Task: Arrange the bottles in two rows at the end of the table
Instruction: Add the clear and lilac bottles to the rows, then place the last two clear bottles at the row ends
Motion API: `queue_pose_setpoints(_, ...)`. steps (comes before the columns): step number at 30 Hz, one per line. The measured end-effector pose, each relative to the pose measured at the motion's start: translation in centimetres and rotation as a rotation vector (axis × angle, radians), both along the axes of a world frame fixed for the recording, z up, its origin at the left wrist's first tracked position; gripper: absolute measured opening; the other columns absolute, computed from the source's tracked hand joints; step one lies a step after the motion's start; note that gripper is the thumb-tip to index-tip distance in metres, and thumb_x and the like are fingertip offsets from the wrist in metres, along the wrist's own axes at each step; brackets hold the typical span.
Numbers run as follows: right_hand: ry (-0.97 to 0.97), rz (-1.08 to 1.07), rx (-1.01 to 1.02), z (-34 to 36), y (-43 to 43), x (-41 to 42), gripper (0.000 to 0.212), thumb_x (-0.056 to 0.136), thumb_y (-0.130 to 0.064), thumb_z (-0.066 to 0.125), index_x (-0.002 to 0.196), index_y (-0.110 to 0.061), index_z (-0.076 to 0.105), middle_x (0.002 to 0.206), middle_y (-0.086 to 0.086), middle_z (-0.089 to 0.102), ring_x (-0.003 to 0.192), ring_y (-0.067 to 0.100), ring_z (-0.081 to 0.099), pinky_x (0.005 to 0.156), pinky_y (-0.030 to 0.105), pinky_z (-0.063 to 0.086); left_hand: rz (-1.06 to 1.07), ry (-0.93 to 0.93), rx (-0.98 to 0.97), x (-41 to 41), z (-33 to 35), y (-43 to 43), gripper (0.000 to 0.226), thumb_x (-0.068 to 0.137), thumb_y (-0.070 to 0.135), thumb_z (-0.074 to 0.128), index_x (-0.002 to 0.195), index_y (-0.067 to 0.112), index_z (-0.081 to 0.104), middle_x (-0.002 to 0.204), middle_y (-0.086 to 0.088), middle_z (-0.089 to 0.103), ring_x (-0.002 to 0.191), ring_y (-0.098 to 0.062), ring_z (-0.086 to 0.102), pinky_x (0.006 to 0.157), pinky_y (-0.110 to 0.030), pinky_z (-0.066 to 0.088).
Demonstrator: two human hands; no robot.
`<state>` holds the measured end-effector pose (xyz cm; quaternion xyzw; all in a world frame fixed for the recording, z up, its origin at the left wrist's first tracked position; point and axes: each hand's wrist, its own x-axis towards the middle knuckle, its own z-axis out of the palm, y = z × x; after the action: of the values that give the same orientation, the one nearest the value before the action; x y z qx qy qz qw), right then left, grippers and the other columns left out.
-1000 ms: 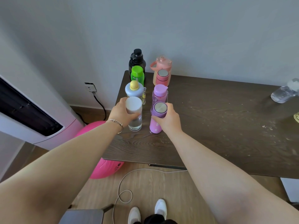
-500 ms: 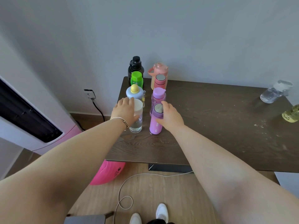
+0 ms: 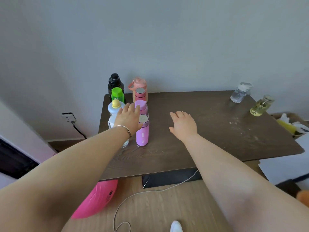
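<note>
Hands both let go since half a sec ago: left hand (image 3: 127, 118) open, empty, above the clear bottle (image 3: 112, 121); right hand (image 3: 183, 125) flat, empty, swung right toward two stray bottles (image 3: 240, 92) at the far corner. Purple bottle (image 3: 142, 131) stood upright, axis vertical, lid up, front of right row w/ others on table (image 3: 209, 139); likely those two left.

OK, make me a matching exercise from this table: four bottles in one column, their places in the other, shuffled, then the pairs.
Things:
1. black bottle
2. lilac bottle with steel lid
3. yellowish bottle
4. green-capped bottle

Places:
A. far right of the table, tilted
B. nearest in the right row
C. against the wall, left row
D. just in front of the black one

Pairs: 1-C, 2-B, 3-A, 4-D
</note>
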<state>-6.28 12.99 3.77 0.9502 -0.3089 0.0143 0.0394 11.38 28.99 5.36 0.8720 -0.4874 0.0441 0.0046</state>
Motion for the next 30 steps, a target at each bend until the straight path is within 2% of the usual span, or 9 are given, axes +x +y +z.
queue_pose_setpoints(5, -0.034, -0.106, 0.001, 1.0, -3.8, -4.6, 0.06, 0.094, -0.043, 0.058, 0.146, -0.02, 0.039, 0.142, 0.008, 0.05, 0.135, 0.03, 0.042, 0.113, 0.045, 0.034, -0.089, -0.039, -0.006, -3.3, 1.8, -5.0, 0.077, 0.087, 0.049, 0.058, 0.145, 0.011, 0.026, 0.147, -0.012, 0.032, 0.137, -0.033, 0.026, 0.11, -0.045, 0.029)
queue_pose_setpoints(10, -0.054, -0.171, 0.028, 1.1, -8.7, -9.7, 0.061, 0.094, -0.044, 0.059, 0.146, -0.021, 0.039, 0.141, 0.007, 0.052, 0.134, 0.029, 0.044, 0.112, 0.043, 0.037, -0.144, -0.055, 0.034, -7.5, 2.3, -11.7, 0.079, 0.091, 0.047, 0.055, 0.149, 0.01, 0.017, 0.156, -0.014, 0.02, 0.145, -0.034, 0.014, 0.116, -0.048, 0.02)
queue_pose_setpoints(25, -0.077, -0.216, 0.052, 0.3, -32.4, -29.2, 0.064, 0.094, -0.045, 0.058, 0.148, -0.019, 0.037, 0.142, 0.006, 0.051, 0.133, 0.027, 0.043, 0.107, 0.039, 0.04, -0.1, -0.003, 0.117, -24.7, -0.6, -35.9, 0.078, 0.092, 0.05, 0.053, 0.15, 0.013, 0.017, 0.157, -0.01, 0.019, 0.146, -0.031, 0.011, 0.117, -0.045, 0.017)
queue_pose_setpoints(30, -0.102, -0.29, 0.048, 0.3, -38.8, -33.9, 0.065, 0.091, -0.047, 0.061, 0.147, -0.02, 0.039, 0.139, 0.005, 0.052, 0.128, 0.027, 0.048, 0.099, 0.039, 0.044, -0.151, -0.012, 0.109, -28.5, -0.6, -43.1, 0.078, 0.092, 0.05, 0.052, 0.15, 0.013, 0.015, 0.158, -0.011, 0.017, 0.147, -0.031, 0.01, 0.118, -0.046, 0.015)
